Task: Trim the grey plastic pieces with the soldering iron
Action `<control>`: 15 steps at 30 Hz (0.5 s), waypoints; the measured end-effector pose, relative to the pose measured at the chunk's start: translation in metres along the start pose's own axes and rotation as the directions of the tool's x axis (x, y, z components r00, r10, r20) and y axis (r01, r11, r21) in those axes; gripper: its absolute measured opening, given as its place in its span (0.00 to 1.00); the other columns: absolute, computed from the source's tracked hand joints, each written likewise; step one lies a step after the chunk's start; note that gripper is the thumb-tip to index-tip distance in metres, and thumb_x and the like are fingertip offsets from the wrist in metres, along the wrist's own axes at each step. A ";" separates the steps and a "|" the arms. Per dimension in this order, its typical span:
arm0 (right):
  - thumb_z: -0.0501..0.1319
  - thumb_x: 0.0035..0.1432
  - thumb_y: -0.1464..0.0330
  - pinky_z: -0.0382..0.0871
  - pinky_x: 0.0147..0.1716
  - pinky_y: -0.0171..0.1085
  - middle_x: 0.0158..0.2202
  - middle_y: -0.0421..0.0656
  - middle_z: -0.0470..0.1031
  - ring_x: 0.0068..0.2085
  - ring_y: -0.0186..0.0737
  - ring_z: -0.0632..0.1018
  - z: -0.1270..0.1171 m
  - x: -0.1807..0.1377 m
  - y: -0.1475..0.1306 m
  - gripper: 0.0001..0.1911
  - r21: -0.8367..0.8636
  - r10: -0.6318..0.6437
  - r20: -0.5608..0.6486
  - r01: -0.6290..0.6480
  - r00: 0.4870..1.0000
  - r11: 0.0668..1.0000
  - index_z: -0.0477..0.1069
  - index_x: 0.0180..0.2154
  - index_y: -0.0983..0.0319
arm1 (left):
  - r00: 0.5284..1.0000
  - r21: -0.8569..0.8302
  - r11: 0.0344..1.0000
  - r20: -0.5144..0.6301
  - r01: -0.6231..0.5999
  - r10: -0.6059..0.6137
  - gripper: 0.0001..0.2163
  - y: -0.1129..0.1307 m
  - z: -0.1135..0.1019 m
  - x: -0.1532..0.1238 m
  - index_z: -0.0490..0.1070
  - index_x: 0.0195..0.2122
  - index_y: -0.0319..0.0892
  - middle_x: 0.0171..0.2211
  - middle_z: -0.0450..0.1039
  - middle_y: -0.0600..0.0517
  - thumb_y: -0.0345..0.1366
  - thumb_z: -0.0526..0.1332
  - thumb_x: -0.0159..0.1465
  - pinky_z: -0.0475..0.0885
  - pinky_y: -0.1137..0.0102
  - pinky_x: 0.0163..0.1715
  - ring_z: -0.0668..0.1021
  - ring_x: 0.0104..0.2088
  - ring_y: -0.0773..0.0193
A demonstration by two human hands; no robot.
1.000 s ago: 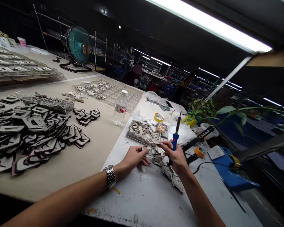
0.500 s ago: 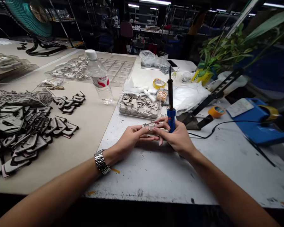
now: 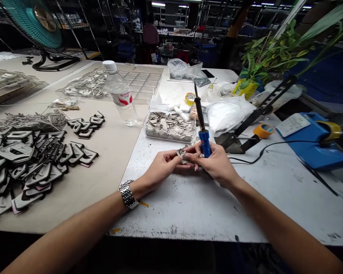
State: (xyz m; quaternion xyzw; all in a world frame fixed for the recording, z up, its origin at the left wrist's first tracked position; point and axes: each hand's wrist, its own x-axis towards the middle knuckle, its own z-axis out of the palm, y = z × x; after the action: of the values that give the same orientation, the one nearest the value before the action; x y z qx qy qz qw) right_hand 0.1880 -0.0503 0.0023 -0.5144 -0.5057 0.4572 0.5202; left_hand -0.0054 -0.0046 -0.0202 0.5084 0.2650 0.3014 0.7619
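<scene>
pinching a small grey piece [image 3: 183,154] over a spattered white workbench [image 3: 188,217]

the piece sits between the two hands, just in front of the clear plastic tray [image 3: 169,140] of grey scraps. its long axis runs roughly across the view, sloping slightly down toward the right. the left hand [image 3: 162,166] is nearly closed, its fingers and thumb gripping the piece from the left side. that hand is the nearer one and clearly has hold of it. the right hand [image 3: 217,163] is closed around the blue handle of a soldering iron [image 3: 204,143], whose dark shaft and tip point up and tilt away to the left, clear of the piece. the fingers of the right hand [image 3: 193,150] come in just beside the piece's right end, but i cannot tell whether they bear on it, and the fingers hide part of its outline.

a steel bracelet watch [image 3: 128,194] sits on the left wrist. to the left lies a heap of dark-edged tags [image 3: 37,163] on a beige mat [image 3: 114,152], with a water bottle [image 3: 120,93] beyond. to the right are a black stand [image 3: 240,137], a thin black cable [image 3: 274,144] and an orange tape roll [image 3: 263,131].
</scene>
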 end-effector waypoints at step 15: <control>0.79 0.57 0.51 0.72 0.32 0.39 0.35 0.42 0.79 0.31 0.39 0.76 0.006 -0.002 0.013 0.26 -0.180 -0.102 -0.118 0.079 0.988 0.980 0.66 0.29 0.57 | 0.998 0.063 0.996 -0.020 -0.063 0.064 0.20 -0.004 0.001 0.002 0.83 0.46 0.36 0.48 0.86 0.42 0.52 0.74 0.67 0.83 0.54 0.59 0.89 0.45 0.54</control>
State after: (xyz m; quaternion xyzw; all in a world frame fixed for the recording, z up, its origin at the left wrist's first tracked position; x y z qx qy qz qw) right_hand 0.1825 -0.0512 -0.0107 -0.5625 -0.5327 0.3533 0.5244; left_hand -0.0023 -0.0050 -0.0236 0.5365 0.2664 0.3227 0.7328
